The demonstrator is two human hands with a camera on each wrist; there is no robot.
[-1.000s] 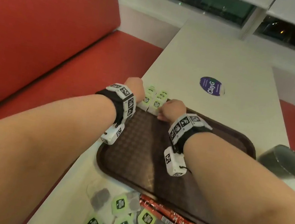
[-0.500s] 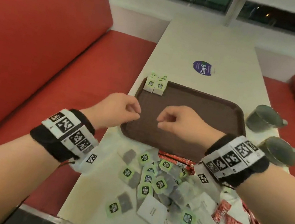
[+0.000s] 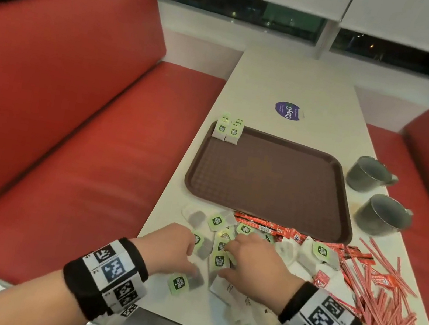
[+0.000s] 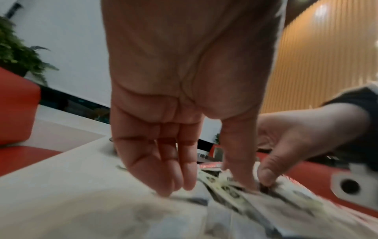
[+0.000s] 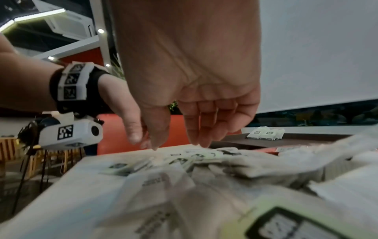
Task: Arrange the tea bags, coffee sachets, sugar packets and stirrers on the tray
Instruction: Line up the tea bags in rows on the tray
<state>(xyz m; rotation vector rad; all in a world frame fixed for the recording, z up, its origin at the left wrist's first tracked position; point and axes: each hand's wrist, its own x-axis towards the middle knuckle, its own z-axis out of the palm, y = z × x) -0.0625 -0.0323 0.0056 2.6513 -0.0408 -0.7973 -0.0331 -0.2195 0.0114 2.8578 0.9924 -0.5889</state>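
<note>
While both hands work the loose pile at the near table edge, the brown tray (image 3: 272,180) sits further out w/ its long axis running left-right across the white table (image 3: 305,86). Two short rows of tea bags (image 3: 227,130) stand in the tray's far-left corner, green tags facing the person, rows running away toward the far rim.

L hand (image 3: 173,249): palm down over scattered tea bags (image 3: 217,248), fingers (image 4: 163,169) straight and close together pointing down at the table, thumb apart, tip on a bag. Not curled round anything.

R hand (image 3: 250,262): just beside the left, palm down, fingers (image 5: 200,129) relaxed and slightly spread, tips at the bags; thumb tip presses on the pile. Can't tell if anything is pinched; blur.

Loose bags lie flat, tags pointing every which way, no common axis. Red coffee sachets (image 3: 259,225) lie along the tray's near rim, long axis roughly parallel to it. White sugar packets (image 3: 231,293) sit near the R wrist. Red stirrers (image 3: 390,291) heap on the right, mostly angled diagonally, near-right to far-left.

Two grey mugs (image 3: 380,215) stand right of the tray, apart from it. Purple round sticker (image 3: 287,111) beyond the tray. Red bench (image 3: 60,108) on the left.
</note>
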